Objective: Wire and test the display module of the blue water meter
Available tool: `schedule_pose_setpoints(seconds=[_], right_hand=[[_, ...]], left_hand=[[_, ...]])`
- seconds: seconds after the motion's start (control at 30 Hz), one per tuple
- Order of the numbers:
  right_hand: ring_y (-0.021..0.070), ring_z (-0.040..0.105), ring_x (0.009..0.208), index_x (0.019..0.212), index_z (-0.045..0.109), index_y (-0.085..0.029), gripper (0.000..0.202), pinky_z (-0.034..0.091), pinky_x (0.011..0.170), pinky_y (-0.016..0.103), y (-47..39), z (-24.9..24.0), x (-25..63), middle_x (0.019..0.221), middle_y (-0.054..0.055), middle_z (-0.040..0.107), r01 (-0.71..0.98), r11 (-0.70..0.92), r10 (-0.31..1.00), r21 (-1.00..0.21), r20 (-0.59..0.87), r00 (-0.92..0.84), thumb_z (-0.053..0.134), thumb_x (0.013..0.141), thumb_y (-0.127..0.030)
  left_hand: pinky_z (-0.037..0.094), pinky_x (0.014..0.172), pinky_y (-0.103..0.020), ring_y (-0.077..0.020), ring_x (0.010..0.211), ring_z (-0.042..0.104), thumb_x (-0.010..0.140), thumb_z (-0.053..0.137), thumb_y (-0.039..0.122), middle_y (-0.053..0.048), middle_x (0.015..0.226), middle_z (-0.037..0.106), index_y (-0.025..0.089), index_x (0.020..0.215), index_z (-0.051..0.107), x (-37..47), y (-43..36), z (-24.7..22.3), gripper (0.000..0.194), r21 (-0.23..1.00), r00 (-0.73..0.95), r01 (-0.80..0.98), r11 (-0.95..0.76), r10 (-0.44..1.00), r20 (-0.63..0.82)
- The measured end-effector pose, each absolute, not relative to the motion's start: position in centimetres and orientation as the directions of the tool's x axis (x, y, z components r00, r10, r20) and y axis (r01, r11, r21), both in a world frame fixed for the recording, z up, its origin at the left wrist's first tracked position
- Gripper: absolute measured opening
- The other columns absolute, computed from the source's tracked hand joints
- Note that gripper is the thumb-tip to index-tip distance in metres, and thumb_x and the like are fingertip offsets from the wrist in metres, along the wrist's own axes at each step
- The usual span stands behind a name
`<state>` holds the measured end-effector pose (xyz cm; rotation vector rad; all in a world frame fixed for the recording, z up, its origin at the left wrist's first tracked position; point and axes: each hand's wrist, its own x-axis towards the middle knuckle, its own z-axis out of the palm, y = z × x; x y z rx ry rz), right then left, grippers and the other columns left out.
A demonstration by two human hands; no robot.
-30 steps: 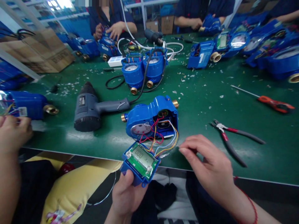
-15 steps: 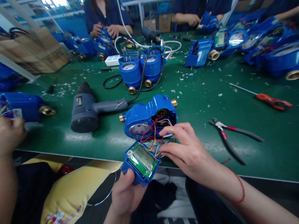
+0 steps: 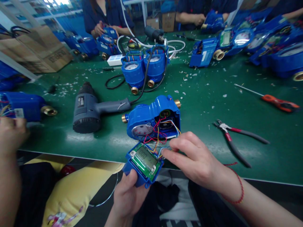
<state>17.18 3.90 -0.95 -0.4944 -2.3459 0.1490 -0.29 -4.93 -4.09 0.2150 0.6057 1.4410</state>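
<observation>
My left hand (image 3: 130,192) grips a blue display housing with a green circuit board and LCD screen (image 3: 145,158), tilted up in front of the table edge. Thin coloured wires (image 3: 158,138) run from the board into an opened blue water meter (image 3: 151,116), which lies on the table with its brass ends to either side. At the housing's right corner, the fingers of my right hand (image 3: 193,156) are pinched on thin wires, light blue among them. The exact wires between the fingertips are partly hidden.
Left of the meter lies a grey heat gun (image 3: 88,108). Cutting pliers (image 3: 228,129) and an orange screwdriver (image 3: 272,98) lie to the right. Two blue meters (image 3: 133,74) stand behind, beside a cable. A neighbour's hand (image 3: 11,132) touches another meter (image 3: 23,105); people work opposite.
My right hand has drawn slightly right and its fingers have closed together on the wires. My left hand keeps the display housing almost in place.
</observation>
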Motion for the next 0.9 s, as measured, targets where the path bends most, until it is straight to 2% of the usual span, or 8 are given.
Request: schedule_pose_setpoints(seconds=[0.13,0.23,0.3,0.53,0.63,0.73,0.83,0.9], right_hand=[[0.021,0.052,0.085,0.092,0.065,-0.006,0.02,0.044,0.071,0.034,3.6,-0.9,16.9,0.09,0.011,0.066,0.279,0.933,0.359,-0.227,0.614,-0.703,0.046,0.092,-0.009],[0.0205,0.054,0.091,0.089,0.064,-0.005,0.021,0.045,0.08,0.035,3.4,-0.9,16.7,0.093,0.012,0.065,0.27,0.909,0.413,-0.318,0.601,-0.684,0.044,0.093,-0.008],[0.0187,0.055,0.089,0.087,0.064,-0.006,0.022,0.044,0.077,0.033,3.2,-0.8,16.7,0.091,0.011,0.065,0.294,0.892,0.449,-0.343,0.6,-0.662,0.043,0.094,-0.009],[0.0183,0.054,0.069,0.084,0.066,-0.01,0.03,0.042,0.057,0.031,2.7,-0.2,16.9,0.087,0.009,0.067,0.372,0.907,0.414,-0.196,0.572,-0.708,0.038,0.094,-0.011],[0.0169,0.057,0.064,0.09,0.065,-0.009,0.034,0.042,0.05,0.028,2.7,-0.4,16.9,0.087,0.011,0.066,0.412,0.874,0.486,-0.259,0.478,-0.731,0.032,0.095,-0.011],[0.0173,0.059,0.069,0.097,0.064,-0.009,0.027,0.046,0.057,0.028,2.8,-0.8,17.0,0.084,0.009,0.065,0.385,0.837,0.532,-0.389,0.413,-0.739,0.037,0.094,-0.009],[0.0167,0.058,0.074,0.096,0.063,-0.009,0.017,0.047,0.066,0.027,3.1,-1.0,17.0,0.081,0.007,0.064,0.312,0.803,0.546,-0.508,0.416,-0.727,0.047,0.091,-0.008],[0.0146,0.056,0.071,0.091,0.063,-0.01,0.014,0.045,0.064,0.026,3.4,-1.2,17.0,0.076,0.005,0.063,0.26,0.798,0.543,-0.543,0.461,-0.702,0.049,0.091,-0.009]], left_hand=[[0.055,0.086,-0.033,-0.0227,0.103,0.065,0.076,0.069,0.03,-0.001,0.109,0.072,0.031,0.112,0.067,-0.1,-4.7,-3.9,0.037,0.5,-0.002,-0.854,0.144,0.96,-0.281],[0.055,0.086,-0.032,-0.0222,0.101,0.066,0.075,0.07,0.03,0.0,0.109,0.072,0.033,0.113,0.066,-0.1,-4.7,-3.8,0.038,0.507,-0.006,-0.849,0.148,0.957,-0.29],[0.055,0.086,-0.032,-0.0219,0.101,0.066,0.074,0.071,0.03,0.001,0.109,0.072,0.033,0.113,0.066,-0.1,-4.8,-3.9,0.039,0.511,-0.003,-0.845,0.157,0.955,-0.298],[0.05,0.094,-0.034,-0.0226,0.108,0.063,0.074,0.071,0.033,0.0,0.112,0.071,0.029,0.111,0.067,-0.3,-5.0,-4.1,0.038,0.524,-0.001,-0.833,0.181,0.945,-0.328],[0.049,0.094,-0.032,-0.0211,0.11,0.062,0.075,0.07,0.033,0.0,0.111,0.071,0.029,0.11,0.068,-0.3,-5.0,-3.8,0.035,0.521,0.021,-0.829,0.202,0.943,-0.332],[0.051,0.091,-0.029,-0.0192,0.107,0.063,0.075,0.071,0.032,0.001,0.107,0.073,0.029,0.107,0.069,-0.3,-5.0,-3.6,0.032,0.51,0.031,-0.836,0.201,0.946,-0.321],[0.051,0.091,-0.028,-0.0178,0.107,0.063,0.075,0.07,0.032,0.003,0.106,0.073,0.03,0.106,0.069,-0.5,-5.0,-3.6,0.031,0.506,0.053,-0.834,0.221,0.944,-0.325],[0.05,0.092,-0.029,-0.0181,0.107,0.063,0.076,0.07,0.033,0.003,0.107,0.073,0.031,0.107,0.069,-0.6,-5.0,-3.8,0.03,0.51,0.07,-0.827,0.235,0.944,-0.322]])
